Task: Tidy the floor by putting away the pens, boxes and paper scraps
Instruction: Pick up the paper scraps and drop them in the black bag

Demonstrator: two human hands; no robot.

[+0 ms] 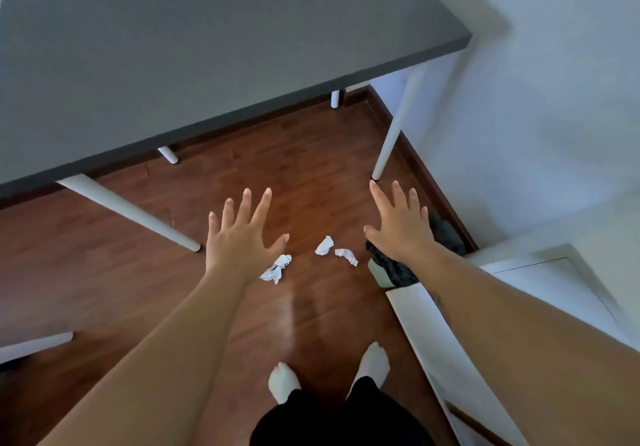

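My left hand (239,234) and right hand (398,224) hover empty, fingers spread, above 3 paper scraps (323,245) on the wooden floor (294,175).

Reddish-brown wood plank floor (311,175) is looking glossy, catching a soft sheen. The three crumpled white paper scraps (276,268) are looking matt and creased. Dark grey tabletop (207,57) is reading matt, its white round legs (398,123) looking smooth, lightly glossy.
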